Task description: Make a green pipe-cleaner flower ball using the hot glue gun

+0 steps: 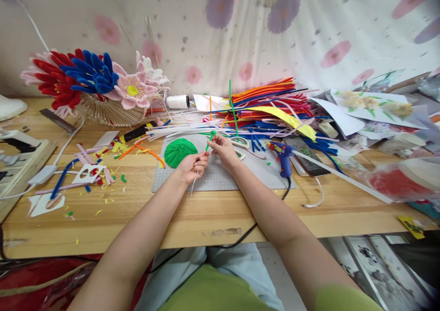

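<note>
Over the grey cutting mat, my left hand is closed around the thin wire stems of a small green pipe-cleaner piece. Fingers of my right hand pinch that same green piece, just above the left fingertips. Its fuzzy top pokes up between both hands, and the rest is covered by fingers. Left of my hands lies a round green pipe-cleaner disc with ridges running from its middle. Scissors with pale handles rest behind my right hand, partly hidden.
A blue hot glue gun lies on the right with a long glue stick. Behind are bundled coloured pipe cleaners and a yellow strip. Pipe-cleaner flowers stand back left. Scraps litter the left; a phone lies right.
</note>
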`<state>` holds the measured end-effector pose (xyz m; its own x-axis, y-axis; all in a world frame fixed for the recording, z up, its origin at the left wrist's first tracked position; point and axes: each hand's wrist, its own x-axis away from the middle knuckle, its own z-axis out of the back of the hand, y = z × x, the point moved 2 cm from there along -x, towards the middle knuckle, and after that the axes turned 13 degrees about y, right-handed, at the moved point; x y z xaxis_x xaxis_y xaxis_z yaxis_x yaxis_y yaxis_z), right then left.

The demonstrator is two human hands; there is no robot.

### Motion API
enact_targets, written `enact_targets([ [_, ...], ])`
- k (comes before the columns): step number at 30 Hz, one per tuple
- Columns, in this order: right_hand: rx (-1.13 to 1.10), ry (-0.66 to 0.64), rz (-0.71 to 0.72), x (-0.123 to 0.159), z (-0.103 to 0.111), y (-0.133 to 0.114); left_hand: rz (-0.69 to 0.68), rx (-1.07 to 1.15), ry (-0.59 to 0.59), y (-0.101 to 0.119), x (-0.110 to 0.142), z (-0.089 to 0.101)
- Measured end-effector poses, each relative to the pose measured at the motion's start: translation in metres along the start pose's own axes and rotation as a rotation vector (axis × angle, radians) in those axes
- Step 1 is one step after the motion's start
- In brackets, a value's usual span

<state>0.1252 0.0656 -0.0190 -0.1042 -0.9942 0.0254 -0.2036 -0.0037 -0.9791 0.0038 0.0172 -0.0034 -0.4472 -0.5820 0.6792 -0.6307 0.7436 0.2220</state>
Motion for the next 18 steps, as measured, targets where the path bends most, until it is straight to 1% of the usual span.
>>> enact_targets([
  [7,0.023,0.022,0.008,0.000,-0.002,0.001,0.003,0.011,-0.017,0.000,-0.002,0.002],
  [12,0.047,0.015,0.002,0.000,-0.002,0.001,-0.008,-0.004,-0.003,0.001,-0.002,0.002],
  [16,0.111,-0.011,-0.056,0.004,0.002,-0.006,-0.087,-0.007,-0.023,0.005,0.001,0.002],
  [18,0.187,-0.055,-0.060,0.010,0.009,-0.013,-0.129,0.003,-0.017,0.008,0.002,0.004],
])
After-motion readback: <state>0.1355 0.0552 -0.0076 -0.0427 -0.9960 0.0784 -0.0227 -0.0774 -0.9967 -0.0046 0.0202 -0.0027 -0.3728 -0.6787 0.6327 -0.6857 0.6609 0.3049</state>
